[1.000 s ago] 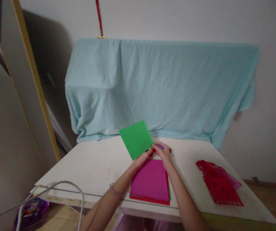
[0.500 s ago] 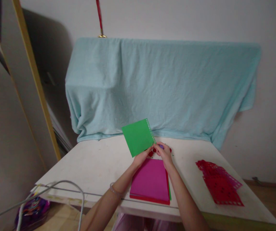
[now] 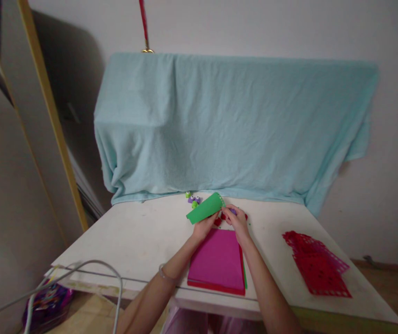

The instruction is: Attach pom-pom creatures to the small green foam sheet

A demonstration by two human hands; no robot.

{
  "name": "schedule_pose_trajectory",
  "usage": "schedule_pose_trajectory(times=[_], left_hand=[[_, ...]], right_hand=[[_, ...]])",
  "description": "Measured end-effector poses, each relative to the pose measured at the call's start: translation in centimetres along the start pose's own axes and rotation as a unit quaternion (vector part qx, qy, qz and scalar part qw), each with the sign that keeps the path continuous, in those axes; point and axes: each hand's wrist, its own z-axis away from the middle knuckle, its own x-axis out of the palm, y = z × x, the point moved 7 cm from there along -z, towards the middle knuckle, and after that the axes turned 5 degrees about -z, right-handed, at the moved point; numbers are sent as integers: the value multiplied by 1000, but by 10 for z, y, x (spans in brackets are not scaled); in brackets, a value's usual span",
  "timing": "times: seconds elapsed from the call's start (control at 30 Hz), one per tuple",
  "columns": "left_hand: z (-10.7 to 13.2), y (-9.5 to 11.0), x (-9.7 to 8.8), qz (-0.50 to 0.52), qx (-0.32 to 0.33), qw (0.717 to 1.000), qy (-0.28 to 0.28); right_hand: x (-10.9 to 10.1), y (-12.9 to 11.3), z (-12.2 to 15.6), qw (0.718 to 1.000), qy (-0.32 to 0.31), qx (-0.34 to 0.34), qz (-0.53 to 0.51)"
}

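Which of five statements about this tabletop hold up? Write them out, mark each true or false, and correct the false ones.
1. The left hand holds a green sheet. True.
2. The green sheet lies flat on the table. False: it is held tilted above the table.
3. A magenta sheet tops the paper stack in front of the person. True.
4. The red cut paper lies to the left of the left arm. False: it lies to the right of the right arm.
5. The right hand is near the green sheet's holed edge. True.
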Motion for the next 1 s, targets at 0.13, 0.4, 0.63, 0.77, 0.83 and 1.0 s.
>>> schedule_pose_trajectory(times=[0.13, 0.4, 0.63, 0.77, 0.83, 1.0], left_hand=[[1, -1, 0, -65, -7, 998, 3], [0, 9, -1, -100, 16, 994, 46], [-1, 11, -2, -94, 46, 989, 101], [-2, 10, -1, -106, 61, 988, 92], [-3, 11, -1, -113, 69, 987, 92], [-3, 12, -2, -93, 59, 989, 96]], right_hand=[[0, 0, -1, 1000, 2, 0, -4], [3, -3, 2, 1000, 0, 6, -9], [2, -5, 2, 1000, -3, -7, 13], [2, -4, 2, 1000, -5, -10, 11], [2, -3, 2, 1000, -7, -12, 9], [4, -3, 2, 1000, -14, -6, -3]])
